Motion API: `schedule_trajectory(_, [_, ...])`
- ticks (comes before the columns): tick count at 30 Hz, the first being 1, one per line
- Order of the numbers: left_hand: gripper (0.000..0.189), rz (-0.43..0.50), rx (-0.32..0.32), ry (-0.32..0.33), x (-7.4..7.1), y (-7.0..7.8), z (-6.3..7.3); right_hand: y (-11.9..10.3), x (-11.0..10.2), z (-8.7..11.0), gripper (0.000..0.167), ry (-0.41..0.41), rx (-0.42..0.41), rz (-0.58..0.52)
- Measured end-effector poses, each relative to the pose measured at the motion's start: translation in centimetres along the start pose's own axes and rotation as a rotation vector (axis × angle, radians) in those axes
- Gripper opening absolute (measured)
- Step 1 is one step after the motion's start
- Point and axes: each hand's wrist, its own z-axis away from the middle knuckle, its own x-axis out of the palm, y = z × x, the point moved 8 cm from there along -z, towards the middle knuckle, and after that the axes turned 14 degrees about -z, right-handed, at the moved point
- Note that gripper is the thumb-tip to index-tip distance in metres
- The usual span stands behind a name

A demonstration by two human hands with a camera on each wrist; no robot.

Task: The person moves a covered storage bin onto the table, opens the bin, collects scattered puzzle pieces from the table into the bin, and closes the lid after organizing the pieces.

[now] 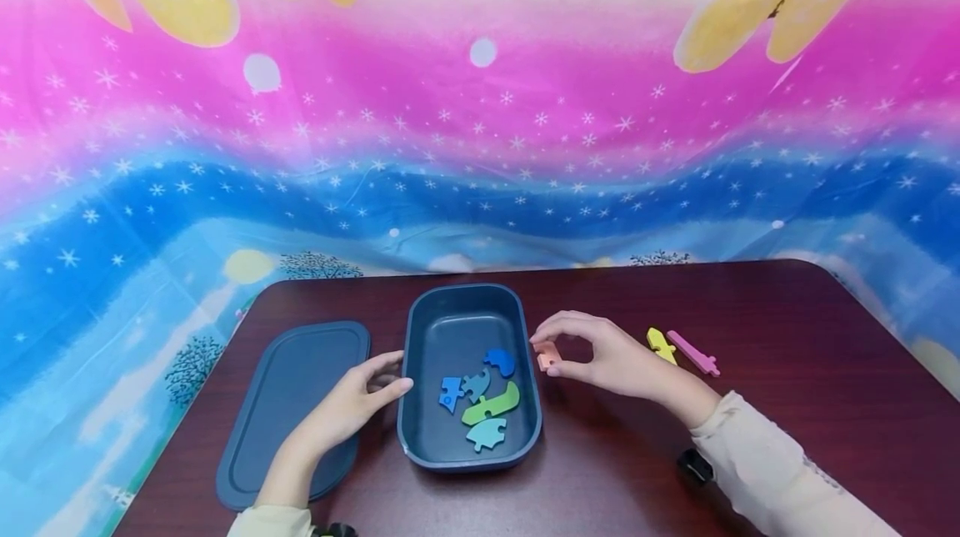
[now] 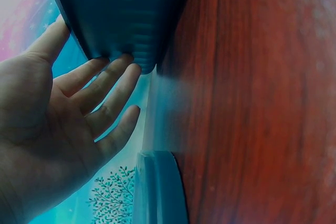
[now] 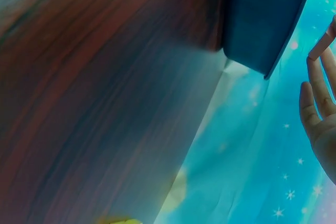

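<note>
A dark blue box (image 1: pixel 468 458) stands in the middle of the table with several puzzle pieces on its floor: blue, teal and a long green piece (image 1: pixel 491 405). My left hand (image 1: pixel 341 408) is at the box's left side, thumb at the rim. In the left wrist view, the extended fingers (image 2: pixel 111 90) of that hand meet the box wall. Just off the box's right rim, my right hand (image 1: pixel 600 353) pinches a small orange puzzle piece (image 1: pixel 546 355) between thumb and fingers. The right wrist view catches only part of this hand and the piece's edge (image 3: pixel 321 45).
A dark blue lid (image 1: pixel 281 412) lies flat to the left of the box, partly behind the left forearm. Beyond the right wrist lie a yellow puzzle piece (image 1: pixel 661 344) and a pink one (image 1: pixel 693 353). A printed cloth (image 1: pixel 480 145) hangs behind the table.
</note>
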Motion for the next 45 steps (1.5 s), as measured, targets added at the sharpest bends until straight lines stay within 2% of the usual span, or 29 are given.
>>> schedule_trajectory(17, [0.060,0.010,-0.005,-0.006,-0.2,0.0,0.1,-1.4,2.6,-2.6,0.034,-0.066,-0.063,-0.025])
schedule_trajectory(31, [0.058,0.001,-0.015,-0.007,-0.1,0.1,0.1,-1.1,4.2,-3.5,0.031,-0.109,0.008,-0.088])
schedule_trajectory(45, [0.057,0.002,-0.015,-0.009,0.0,0.1,0.1,-0.4,5.6,-4.1,0.032,-0.154,0.010,-0.093])
